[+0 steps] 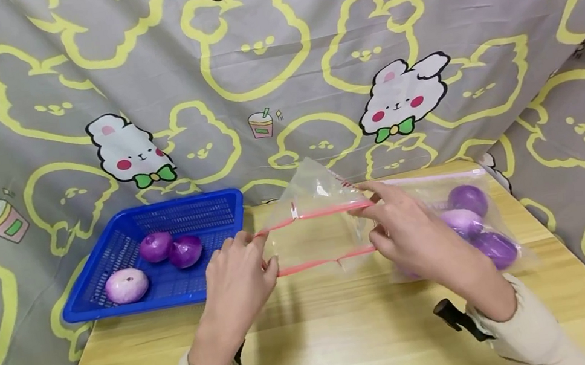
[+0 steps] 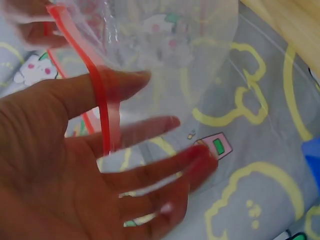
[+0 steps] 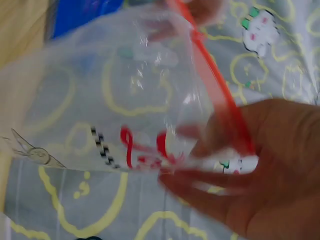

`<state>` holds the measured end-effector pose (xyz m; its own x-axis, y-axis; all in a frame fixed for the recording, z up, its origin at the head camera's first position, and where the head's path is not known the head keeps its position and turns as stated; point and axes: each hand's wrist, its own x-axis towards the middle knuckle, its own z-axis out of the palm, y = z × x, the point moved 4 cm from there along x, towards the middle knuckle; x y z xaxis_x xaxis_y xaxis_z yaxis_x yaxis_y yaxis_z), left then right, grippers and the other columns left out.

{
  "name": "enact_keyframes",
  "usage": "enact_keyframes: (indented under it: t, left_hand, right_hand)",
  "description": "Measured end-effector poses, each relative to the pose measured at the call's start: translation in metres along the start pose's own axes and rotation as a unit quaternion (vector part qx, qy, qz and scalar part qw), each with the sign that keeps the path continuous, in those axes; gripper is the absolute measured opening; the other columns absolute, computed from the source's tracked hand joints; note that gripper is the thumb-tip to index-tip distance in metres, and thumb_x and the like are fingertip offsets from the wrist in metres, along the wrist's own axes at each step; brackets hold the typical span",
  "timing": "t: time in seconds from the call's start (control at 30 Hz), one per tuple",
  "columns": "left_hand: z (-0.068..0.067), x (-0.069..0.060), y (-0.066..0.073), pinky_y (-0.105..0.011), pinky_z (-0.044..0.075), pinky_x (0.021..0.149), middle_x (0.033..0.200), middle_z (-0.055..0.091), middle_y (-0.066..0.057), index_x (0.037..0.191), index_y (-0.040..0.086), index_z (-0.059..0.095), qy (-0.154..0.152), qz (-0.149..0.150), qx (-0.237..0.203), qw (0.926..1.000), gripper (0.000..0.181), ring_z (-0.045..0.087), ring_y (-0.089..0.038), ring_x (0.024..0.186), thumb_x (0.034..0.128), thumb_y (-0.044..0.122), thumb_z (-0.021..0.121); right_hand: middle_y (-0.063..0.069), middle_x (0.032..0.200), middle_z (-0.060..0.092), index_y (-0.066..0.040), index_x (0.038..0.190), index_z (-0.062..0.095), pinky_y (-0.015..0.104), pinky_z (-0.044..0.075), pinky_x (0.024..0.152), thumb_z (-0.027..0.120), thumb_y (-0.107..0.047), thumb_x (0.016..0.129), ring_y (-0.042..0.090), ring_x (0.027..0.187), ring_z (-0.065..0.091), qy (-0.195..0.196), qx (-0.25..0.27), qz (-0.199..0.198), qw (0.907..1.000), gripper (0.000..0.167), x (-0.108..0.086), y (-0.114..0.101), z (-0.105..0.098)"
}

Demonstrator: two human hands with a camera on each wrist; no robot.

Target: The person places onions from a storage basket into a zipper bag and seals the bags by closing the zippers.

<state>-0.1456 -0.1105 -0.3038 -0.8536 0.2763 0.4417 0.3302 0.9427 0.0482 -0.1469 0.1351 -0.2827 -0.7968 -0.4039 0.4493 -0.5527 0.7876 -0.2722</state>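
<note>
A clear zip bag (image 1: 310, 238) with red zip strips is held up in the middle, its mouth stretched apart between both hands. At the bag's left edge is my left hand (image 1: 240, 274); in the left wrist view its thumb (image 2: 120, 85) and forefinger extend within the mouth, the other fingers spread outside. My right hand (image 1: 408, 229) supports the opposite edge with extended fingers, some inside the mouth and others outside. The right wrist view shows red lettering (image 3: 150, 150) on the bag. No onion shows in it.
Left, a blue plastic basket (image 1: 138, 308) contains two purple onions (image 1: 186, 251) and a paler onion (image 1: 127, 286). Behind my right hand, another clear zip bag (image 1: 429, 178) with several purple onions (image 1: 467, 202) lies on the wooden table (image 1: 339, 341). A patterned grey curtain (image 1: 277, 56) hangs behind.
</note>
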Motion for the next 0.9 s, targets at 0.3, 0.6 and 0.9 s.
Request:
enact_keyframes:
  t: [0.3, 0.6, 0.9]
  left_hand:
    - [0.019, 0.005, -0.009, -0.025, 0.046, 0.059, 0.107, 0.068, -0.002, 0.103, 0.007, 0.074, -0.054, 0.117, -0.171, 0.9768, 0.037, 0.056, -0.013, 0.072, 0.0737, -0.012, 0.061]
    - [0.026, -0.003, -0.014, -0.027, 0.052, 0.068, 0.126, 0.058, -0.005, 0.119, 0.014, 0.068, -0.092, 0.092, -0.238, 0.9625, 0.029, 0.058, -0.007, 0.076, 0.0962, 0.032, 0.067]
    - [0.049, -0.003, -0.034, -0.022, 0.046, 0.051, 0.074, 0.060, 0.006, 0.127, 0.012, 0.062, -0.182, 0.093, -0.269, 0.9412, 0.041, 0.051, -0.004, 0.058, 0.0898, -0.005, 0.061]
  right_hand:
    - [0.004, 0.142, 0.056, -0.010, 0.128, 0.067, 0.024, 0.053, 0.069, 0.068, -0.009, 0.090, 0.000, 0.080, 0.063, -0.056, 0.150, -0.070, 0.9847, 0.039, -0.006, 0.010, -0.003]
    - [-0.003, 0.149, 0.046, -0.015, 0.152, 0.036, 0.046, 0.041, 0.107, 0.073, -0.065, 0.078, 0.018, 0.132, 0.048, -0.189, 0.145, -0.016, 0.9712, 0.097, 0.004, 0.006, 0.003]
    - [-0.001, 0.133, 0.054, -0.015, 0.142, 0.043, 0.038, 0.051, 0.089, 0.082, -0.024, 0.084, 0.010, 0.099, 0.058, -0.170, 0.166, -0.045, 0.9703, 0.070, 0.012, 0.005, 0.019]
